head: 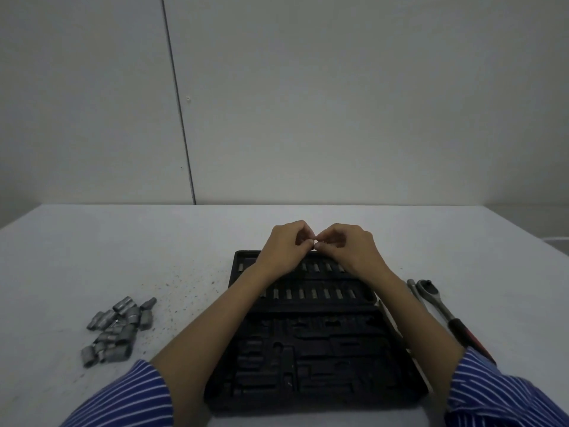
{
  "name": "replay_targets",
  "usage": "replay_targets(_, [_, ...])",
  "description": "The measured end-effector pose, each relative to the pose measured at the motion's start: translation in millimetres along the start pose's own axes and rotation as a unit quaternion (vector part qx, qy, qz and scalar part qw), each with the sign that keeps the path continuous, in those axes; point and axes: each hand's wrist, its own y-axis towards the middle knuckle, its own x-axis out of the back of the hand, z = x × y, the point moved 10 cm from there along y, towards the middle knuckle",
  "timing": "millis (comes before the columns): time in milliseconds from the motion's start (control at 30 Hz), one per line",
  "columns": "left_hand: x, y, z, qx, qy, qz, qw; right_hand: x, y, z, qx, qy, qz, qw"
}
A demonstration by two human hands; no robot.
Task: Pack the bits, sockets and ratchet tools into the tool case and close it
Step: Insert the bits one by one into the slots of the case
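Tool case [311, 365]: black, lying open and flat on the white table [92, 257] directly before the person; its far end is partly covered by both hands.
Bits [314, 293]: two rows of small silver bits stand in slots at the far end of the case; the farther row is partly hidden behind the hands and wrists.
Near compartments: dark moulded recesses, too dim to say what, if anything, sits in them.
Left hand [284, 246]: above the far edge of the case, fingers curled, fingertips meeting those of the other hand on a small silvery piece, too small to identify.
Right hand [348, 248]: mirrors it, fingers curled, pinching at the same spot.
Sockets [118, 329]: a loose grey heap on the table, well to the left of the case.
Ratchet [443, 312]: lies on the table just right of the case, head far, dark handle running under the right sleeve; a thinner metal bar [412, 288] beside it is partly hidden by the forearm.
Sleeves [123, 396]: blue with white stripes, cut off by the bottom edge.
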Motion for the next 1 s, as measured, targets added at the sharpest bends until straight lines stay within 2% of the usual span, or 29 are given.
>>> replay_targets(500, [-44, -43, -45, -0.072, 0.118, 0.065, 0.988, 39, -56, -15, -0.034, -0.075, -0.007, 0.997])
replay_targets(733, [-52, -55, -44, -0.082, 0.127, 0.058, 0.987, 47, -85, -14, 0.001, -0.118, -0.063, 0.991])
replay_targets(1000, [-58, -62, -39, -0.098, 0.133, 0.064, 0.984, 42, -93, -13, 0.006, -0.174, -0.052, 0.983])
